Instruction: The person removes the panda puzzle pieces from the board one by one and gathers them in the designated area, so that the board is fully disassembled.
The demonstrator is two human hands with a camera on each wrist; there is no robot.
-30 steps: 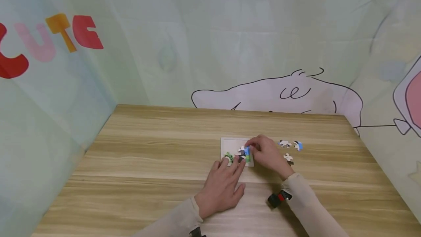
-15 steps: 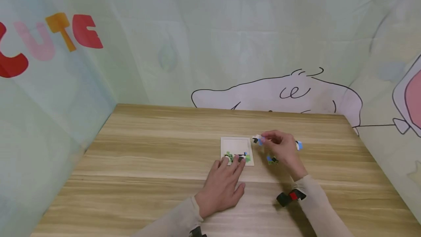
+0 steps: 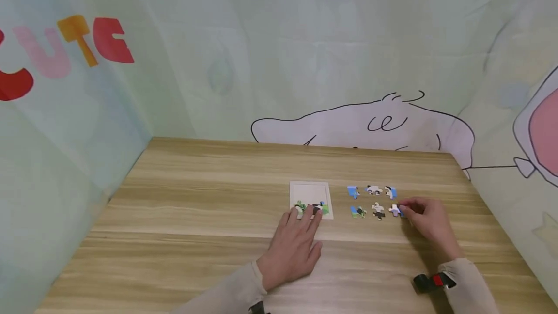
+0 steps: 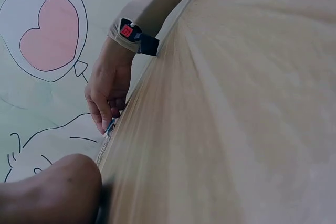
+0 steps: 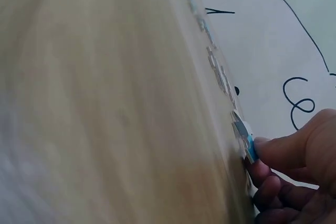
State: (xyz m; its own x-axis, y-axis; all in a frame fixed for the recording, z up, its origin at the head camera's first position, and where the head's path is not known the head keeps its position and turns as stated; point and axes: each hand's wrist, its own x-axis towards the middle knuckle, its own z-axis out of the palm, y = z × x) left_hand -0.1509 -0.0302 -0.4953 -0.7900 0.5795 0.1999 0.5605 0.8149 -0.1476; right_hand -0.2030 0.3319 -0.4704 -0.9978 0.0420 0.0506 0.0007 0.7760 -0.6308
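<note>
My left hand [image 3: 291,251] lies with its fingers extended, fingertips touching the near part of a white puzzle tray [image 3: 330,200]. Green and black-and-white jigsaw pieces [image 3: 323,206] fill the tray's near row, partly hidden by those fingers. To the right, my right hand [image 3: 431,222] pinches a white-and-blue jigsaw piece [image 3: 395,210] at the table surface, between thumb and fingertips. In the right wrist view the thumb presses on this piece's blue end [image 5: 252,149]. The left wrist view shows the same right hand [image 4: 107,95] low at the table.
Several loose pieces lie right of the tray, among them a blue piece [image 3: 353,192], a panda-face piece [image 3: 374,190] and a black-and-white piece [image 3: 378,211]. The wooden table [image 3: 209,193] meets printed cloth walls [image 3: 196,62] at its back and sides.
My right hand has taken the white-and-blue piece out of the tray and carried it right, to the end of the loose pieces' near row. My left hand has stayed put.
</note>
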